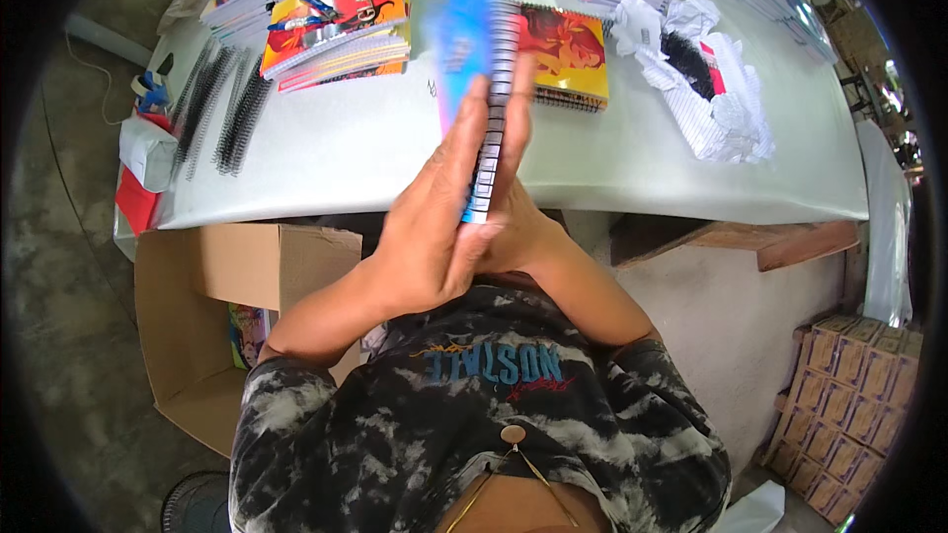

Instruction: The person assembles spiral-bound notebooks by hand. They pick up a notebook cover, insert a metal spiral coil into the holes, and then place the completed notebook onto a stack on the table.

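My left hand (430, 227) and right hand (509, 202) press flat against a blue spiral notebook (474, 59), grip closed on it palm to palm, its wire spine toward me. It stands upright above the near edge of the white tabletop (375, 148) (blurred at the top). A red notebook (565, 54) lies just behind, black binding coils (222, 104) at left.

Spiral notebook (472, 49) pressed between both hands: glossy blue card cover, dark plastic coil binding; desk (375, 148) smooth, pale, faintly sheened; loose binding coils (222, 109) black plastic, matt; stacked notebooks (336, 25) with shiny printed covers; crumpled wrapping (711, 79) white paper, creased; box (212, 286) plain brown corrugated cardboard, matt; floor (59, 266) rough grey concrete; shirt (464, 434) soft mottled cloth.
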The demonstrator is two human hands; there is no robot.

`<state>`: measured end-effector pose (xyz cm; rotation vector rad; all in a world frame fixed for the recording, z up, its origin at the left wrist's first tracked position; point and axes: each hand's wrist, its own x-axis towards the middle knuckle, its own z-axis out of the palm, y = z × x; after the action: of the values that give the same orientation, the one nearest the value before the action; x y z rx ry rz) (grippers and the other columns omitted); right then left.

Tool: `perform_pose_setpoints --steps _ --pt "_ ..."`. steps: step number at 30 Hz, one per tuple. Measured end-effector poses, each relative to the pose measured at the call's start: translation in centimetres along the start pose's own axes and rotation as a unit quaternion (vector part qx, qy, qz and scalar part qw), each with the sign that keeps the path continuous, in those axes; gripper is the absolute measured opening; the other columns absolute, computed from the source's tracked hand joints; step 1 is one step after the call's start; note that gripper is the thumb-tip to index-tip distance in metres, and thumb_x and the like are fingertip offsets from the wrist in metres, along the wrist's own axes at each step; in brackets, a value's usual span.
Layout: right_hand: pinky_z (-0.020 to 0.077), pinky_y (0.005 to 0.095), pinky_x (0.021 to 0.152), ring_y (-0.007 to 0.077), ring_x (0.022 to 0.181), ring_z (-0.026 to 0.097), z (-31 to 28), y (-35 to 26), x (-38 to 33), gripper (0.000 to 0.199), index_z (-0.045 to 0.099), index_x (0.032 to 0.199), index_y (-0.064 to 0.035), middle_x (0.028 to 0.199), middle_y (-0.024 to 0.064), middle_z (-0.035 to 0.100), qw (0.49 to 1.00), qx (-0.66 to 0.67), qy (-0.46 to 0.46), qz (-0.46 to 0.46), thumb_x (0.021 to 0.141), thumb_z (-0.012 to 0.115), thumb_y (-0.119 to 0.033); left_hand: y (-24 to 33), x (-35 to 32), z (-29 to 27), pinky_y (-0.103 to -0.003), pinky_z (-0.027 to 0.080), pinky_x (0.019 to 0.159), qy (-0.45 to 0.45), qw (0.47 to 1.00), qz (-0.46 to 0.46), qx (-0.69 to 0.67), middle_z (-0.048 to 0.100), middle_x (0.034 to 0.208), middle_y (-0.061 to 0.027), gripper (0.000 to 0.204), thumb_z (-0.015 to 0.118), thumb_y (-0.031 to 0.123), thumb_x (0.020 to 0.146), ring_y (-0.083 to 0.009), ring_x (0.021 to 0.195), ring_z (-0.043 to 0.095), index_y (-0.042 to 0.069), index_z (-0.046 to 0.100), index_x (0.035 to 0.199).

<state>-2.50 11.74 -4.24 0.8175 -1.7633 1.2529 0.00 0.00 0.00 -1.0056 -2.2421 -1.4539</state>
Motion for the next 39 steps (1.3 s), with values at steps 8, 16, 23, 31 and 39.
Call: perform_pose_setpoints --steps 8,16,23,31,39 --pt "0.0428 0.0341 0.064 0.0238 0.069 0.058 -5.5 1.0 7.2 0.032 0.060 0.099 -0.0002 0.080 0.0106 0.060 0.927 -0.095 -0.242 0.269 0.084 0.056 -0.028 -3.6 3.5 -1.2 -0.019 0.041 0.068 0.139 0.896 -0.266 -0.327 0.061 0.082 -0.0006 0.019 0.056 0.019 0.089 -0.0040 0.074 0.051 0.001 0.063 0.093" --pt "0.0475 0.0229 0.065 0.0097 0.071 0.059 -4.5 2.4 6.9 0.021 0.061 0.090 0.0037 0.077 0.0063 0.064 0.892 0.169 -0.158 0.388 0.072 0.070 -0.002 -5.5 4.2 -1.7 -0.021 0.043 0.071 0.101 0.897 -0.219 -0.372 0.061 0.085 -0.0026 0.015 0.057 0.008 0.086 -0.0065 0.077 0.054 0.000 0.060 0.099" --pt "0.0482 0.0234 0.061 0.0102 0.066 0.061 -3.2 1.5 5.9 0.015 0.063 0.082 0.0046 0.075 0.0083 0.066 0.905 0.169 -0.102 0.378 0.072 0.070 -0.003 -6.4 4.7 -2.9 -0.020 0.043 0.065 0.012 0.907 -0.194 -0.373 0.058 0.076 -0.0010 0.006 0.057 0.001 0.080 -0.0050 0.071 0.053 0.003 0.056 0.086" --pt "0.0491 0.0231 0.066 0.0101 0.072 0.060 -5.5 2.0 5.9 0.018 0.058 0.096 0.0016 0.078 0.0061 0.063 0.945 0.105 0.028 0.308 0.078 0.061 0.002 -6.8 6.8 -3.6 -0.027 0.043 0.080 0.004 0.968 -0.133 -0.212 0.056 0.093 -0.0073 0.034 0.066 0.012 0.078 -0.0130 0.091 0.055 0.004 0.048 0.106" --pt "0.0464 0.0284 0.074 0.0177 0.084 0.055 -7.8 9.6 3.1 0.041 0.042 0.116 0.0018 0.104 0.0095 0.051 0.914 0.073 0.333 0.222 0.082 0.061 -0.011 -9.6 11.3 2.1 -0.026 0.045 0.065 0.176 0.943 -0.232 -0.159 0.060 0.087 -0.0051 0.030 0.056 0.029 0.087 -0.0123 0.077 0.056 0.002 0.053 0.101"
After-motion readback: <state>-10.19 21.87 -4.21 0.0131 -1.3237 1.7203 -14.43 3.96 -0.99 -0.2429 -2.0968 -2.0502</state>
